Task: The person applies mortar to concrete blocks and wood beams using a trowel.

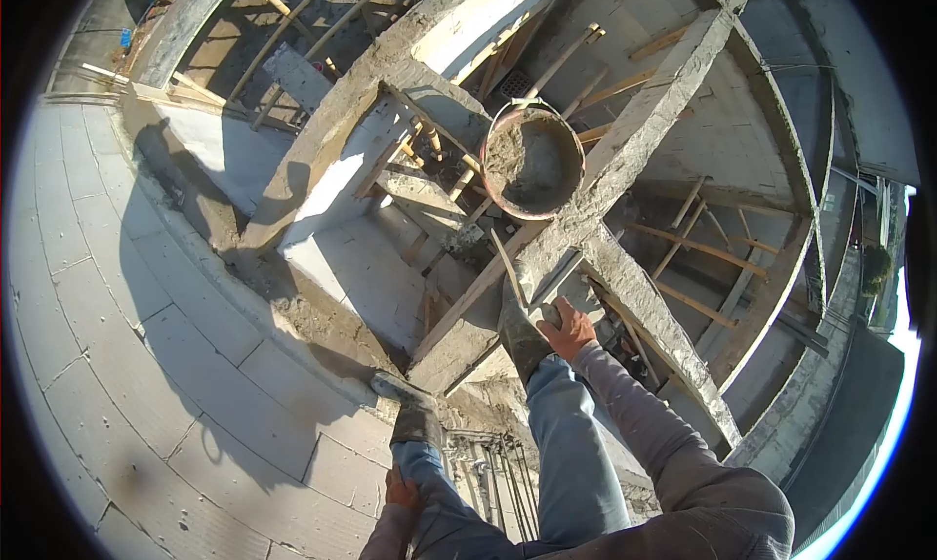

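Our right hand [569,328], fingers bent, is beside the right boot [522,337] and near a thin wooden strip [506,264]; we cannot tell whether it grips anything. Our left hand [400,489] lies against the left trouser leg [422,456], its grip unclear. Farther out, a bucket [528,214] of grey mortar [508,158] sits by the crossing of rough walls [673,80].

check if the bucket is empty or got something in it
Not empty: the bucket holds grey mix, seen through its open top. How deep it goes, I cannot tell.
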The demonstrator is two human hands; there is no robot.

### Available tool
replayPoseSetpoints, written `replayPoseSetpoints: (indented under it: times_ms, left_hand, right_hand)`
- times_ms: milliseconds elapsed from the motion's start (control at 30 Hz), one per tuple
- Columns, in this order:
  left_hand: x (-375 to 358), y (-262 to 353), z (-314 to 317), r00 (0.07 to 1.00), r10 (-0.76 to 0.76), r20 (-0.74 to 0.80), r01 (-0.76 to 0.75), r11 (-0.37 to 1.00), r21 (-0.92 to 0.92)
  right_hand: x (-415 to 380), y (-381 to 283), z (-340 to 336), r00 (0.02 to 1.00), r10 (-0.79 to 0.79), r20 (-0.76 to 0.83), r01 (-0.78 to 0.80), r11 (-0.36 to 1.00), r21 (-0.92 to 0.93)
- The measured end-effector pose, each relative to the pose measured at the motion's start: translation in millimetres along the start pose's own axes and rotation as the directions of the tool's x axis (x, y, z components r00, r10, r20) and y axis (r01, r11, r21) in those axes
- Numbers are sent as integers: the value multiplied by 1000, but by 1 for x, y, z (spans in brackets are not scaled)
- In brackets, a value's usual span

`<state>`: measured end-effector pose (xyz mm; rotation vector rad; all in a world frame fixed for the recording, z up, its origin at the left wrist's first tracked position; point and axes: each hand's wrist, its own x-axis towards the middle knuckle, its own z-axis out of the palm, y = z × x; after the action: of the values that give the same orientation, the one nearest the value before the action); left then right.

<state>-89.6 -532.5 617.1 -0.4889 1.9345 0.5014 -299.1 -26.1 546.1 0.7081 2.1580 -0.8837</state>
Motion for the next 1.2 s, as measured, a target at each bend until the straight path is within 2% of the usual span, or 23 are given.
replayPoseSetpoints:
  times_ms: [67, 133, 200, 233, 300, 333, 367, 433, 467, 500, 533, 567, 600, 633, 667, 700, 733, 767, 833, 900, 967, 1067, 1200]
  left_hand:
    - [-18, 15, 2, 996, -36, 86, 39, 999, -32]
    - [-31, 1, 23, 991, -73, 112, 75, 997, -11]
    - [-41, 15, 26, 984, -116, 134, 116, 993, 9]
    - [-61, 63, 6, 933, -273, 233, 255, 961, 103]
    - [-70, 91, -3, 843, -438, 310, 387, 897, 214]
    - [-69, 87, 2, 846, -403, 349, 394, 914, 101]
    - [-65, 80, 8, 851, -361, 381, 396, 918, -14]
    - [-50, 69, 22, 864, -264, 428, 391, 888, -242]
    - [-32, 70, 26, 934, -104, 343, 174, 968, -182]
    - [-15, 71, 31, 968, 61, 245, -41, 996, -83]
    - [23, 84, 30, 909, 393, 143, -417, 871, 260]
    - [68, 96, 39, 922, 379, -73, -374, 925, 71]
    - [110, 122, 33, 948, 311, -68, -318, 937, -147]
    - [135, 185, 12, 992, 124, -36, -126, 872, -474]
    - [191, 174, 23, 858, 451, -247, -496, 852, -167]
    - [257, 170, 32, 506, 804, -311, -742, 590, 318]
    - [256, 244, 11, 936, 254, -243, -336, 852, -402]
    - [283, 275, 14, 963, 182, -198, -268, 716, -644]
    - [292, 359, -3, 989, 140, 46, -27, 477, -879]
    - [323, 408, -4, 943, 317, 103, -28, 386, -922]
    - [354, 447, -4, 901, 419, 115, -52, 367, -929]
    - [384, 507, -6, 905, 401, 142, -54, 440, -897]
    - [405, 551, 8, 913, 383, 140, -12, 367, -930]
  right_hand:
    - [1, 4, -52, 983, 39, -179, -68, 986, -154]
    - [22, 23, -91, 970, 121, -213, -170, 958, -231]
    - [44, 36, -124, 956, 26, -293, -137, 921, -364]
    - [57, 40, -138, 938, -83, -337, -40, 939, -342]
    - [82, 31, -158, 912, -161, -376, 34, 946, -321]
    - [96, 23, -166, 918, -134, -373, 9, 948, -319]
    - [112, 18, -173, 953, -76, -294, -42, 927, -374]
    - [143, 12, -177, 965, -82, -249, -35, 901, -432]
    - [157, 9, -179, 974, -84, -211, -33, 868, -495]
    - [165, -6, -185, 986, -10, -166, -78, 856, -510]
    - [177, -6, -182, 987, 0, -162, -84, 856, -510]
    - [187, -4, -178, 982, -32, -184, -75, 835, -545]
    - [195, -3, -175, 976, -68, -205, -65, 811, -581]
    - [199, -6, -174, 975, -92, -201, -40, 820, -571]
    - [203, -7, -174, 976, -87, -198, -44, 817, -575]
    - [209, -8, -174, 985, -58, -160, -45, 818, -573]
    - [213, -10, -174, 992, -27, -121, -48, 819, -571]
    - [217, -10, -176, 994, -37, -100, -28, 815, -578]
    - [229, -5, -176, 995, -36, -97, -29, 804, -594]
    - [239, -4, -177, 994, -43, -98, -30, 765, -643]
    - [247, -4, -177, 996, -45, -76, -18, 740, -672]
    - [262, 2, -167, 993, -100, -62, 25, 693, -721]
    - [278, 4, -156, 979, -194, -57, 86, 652, -753]
